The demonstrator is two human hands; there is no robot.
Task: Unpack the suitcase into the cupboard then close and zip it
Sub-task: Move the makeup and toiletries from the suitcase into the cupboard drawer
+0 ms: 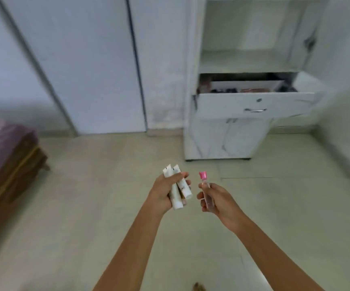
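My left hand (163,193) grips two white tubes (177,189) side by side, their crimped ends pointing up. My right hand (216,201) holds a thin clear tube with a pink cap (203,176), cap upward. Both hands are held out over the floor in front of me. Ahead on the right stands the white cupboard (228,139). Its drawer (253,102) is pulled out and holds several dark and pinkish items. Above the drawer is an open shelf (245,61). The suitcase is not in view.
A bed with a purple cover (4,148) stands at the left edge. White wardrobe doors (90,66) fill the back wall. Beige floor tiles (86,206) lie between me and the cupboard. A wall runs along the right (346,114).
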